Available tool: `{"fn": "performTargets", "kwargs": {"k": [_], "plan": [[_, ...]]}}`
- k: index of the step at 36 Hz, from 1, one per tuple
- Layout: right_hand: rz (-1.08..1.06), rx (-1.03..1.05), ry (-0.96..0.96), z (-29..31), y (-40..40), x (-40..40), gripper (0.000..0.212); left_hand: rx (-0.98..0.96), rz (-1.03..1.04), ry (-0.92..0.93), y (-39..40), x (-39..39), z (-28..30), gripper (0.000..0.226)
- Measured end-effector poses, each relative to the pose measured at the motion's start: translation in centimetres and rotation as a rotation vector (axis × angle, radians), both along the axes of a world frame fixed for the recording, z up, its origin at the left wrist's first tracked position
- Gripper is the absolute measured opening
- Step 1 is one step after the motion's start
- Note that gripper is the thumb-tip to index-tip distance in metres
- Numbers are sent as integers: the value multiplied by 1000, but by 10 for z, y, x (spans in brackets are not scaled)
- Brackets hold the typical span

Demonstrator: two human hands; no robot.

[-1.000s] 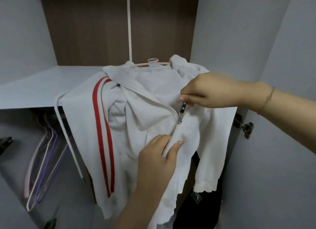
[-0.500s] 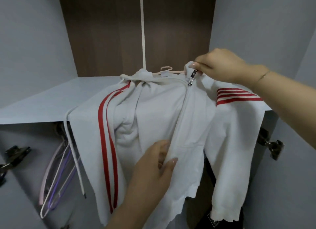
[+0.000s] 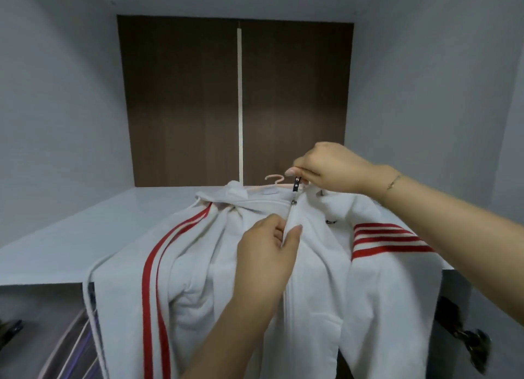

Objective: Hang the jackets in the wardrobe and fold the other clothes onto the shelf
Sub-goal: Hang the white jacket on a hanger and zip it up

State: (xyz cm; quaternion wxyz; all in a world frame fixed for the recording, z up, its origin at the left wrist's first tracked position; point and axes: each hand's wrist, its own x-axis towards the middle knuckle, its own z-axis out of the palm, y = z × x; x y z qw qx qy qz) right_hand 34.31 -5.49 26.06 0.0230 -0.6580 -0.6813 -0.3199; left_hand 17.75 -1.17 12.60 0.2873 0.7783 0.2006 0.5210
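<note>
Wardrobe (image 3: 85,109) interior: grey side walls, dark brown back panel, white shelf (image 3: 93,231) across the middle. White jacket (image 3: 326,279) with red stripes lies front-up on the shelf, collar toward the back panel, lower half draped over the front edge and hanging down; long axis runs away from the person, along the zip line. Pink hanger (image 3: 273,180) sits inside the collar, hook poking out at the far end, lying on the shelf rather than on any rail. More hangers (image 3: 71,342) hang below the shelf at lower left, blurred. Door hinge (image 3: 467,336) at lower right. Right hand (image 3: 329,170) is at the collar, fingers curled, pinching the zipper pull (image 3: 296,184) at the top of its travel. Left hand (image 3: 269,245) is just below it on the chest, thumb and fingers pinching the fabric beside the zip to keep it taut. Zip looks closed to the top, so I'd judge zipping done. Key relation for the next move: hanger hook lies just beyond the right hand, up and left of it, so the right hand is the nearer one to take it; left hand sits lower on the jacket axis, placed to support the body when it lifts. Jacket not yet hung.
</note>
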Motion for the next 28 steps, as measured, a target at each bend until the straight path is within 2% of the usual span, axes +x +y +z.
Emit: {"fn": "performTargets", "kwargs": {"k": [5, 10, 13, 17, 22, 28], "plan": [[-48, 60, 116, 13, 34, 33, 39, 38, -3, 13, 2, -7, -8, 41], [-51, 105, 213, 20, 58, 52, 42, -110, -50, 94, 15, -8, 0, 42], [-26, 95, 239, 21, 65, 54, 41, -74, 45, 201, 22, 3, 19, 35], [53, 88, 285, 25, 70, 58, 44, 22, 153, 334, 33, 37, 47, 42], [60, 74, 259, 31, 88, 74, 40, 87, 157, 192, 45, 56, 46, 26], [64, 100, 387, 32, 117, 95, 37, 175, 27, 212, 48, 49, 36, 28]]}}
